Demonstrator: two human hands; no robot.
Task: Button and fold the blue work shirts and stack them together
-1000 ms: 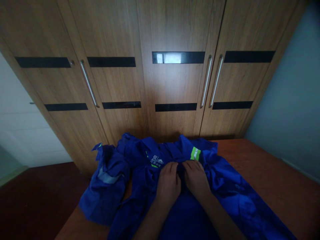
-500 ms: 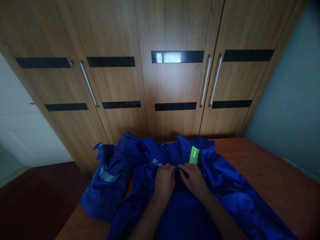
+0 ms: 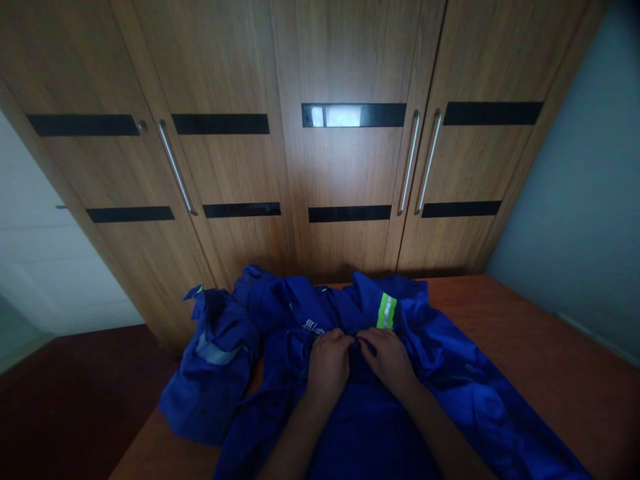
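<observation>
A blue work jacket (image 3: pixel 450 373) with a bright green and silver reflective strip lies spread over the brown tabletop (image 3: pixel 530 340). White printing shows on its chest, just left of my hands. My left hand (image 3: pixel 330 360) pinches the front of the jacket near the middle. Close beside it, my right hand (image 3: pixel 387 357) grips the same cloth, thumb and fingers pressed together. The fingertips almost meet, and whatever small part of the front lies between them is hidden. More bunched blue cloth (image 3: pixel 210 380) with a grey reflective band lies at the left.
A wooden wardrobe (image 3: pixel 345 167) with black inlays and metal handles stands directly behind the table. At the left are a white door (image 3: pixel 55 267) and a dark red floor (image 3: pixel 75 400). A pale blue wall (image 3: pixel 575 200) rises at the right.
Both hands keep their pinch on the jacket front, with only a very slight shift of the fingers. The view has moved a touch; the clothing lies as before.
</observation>
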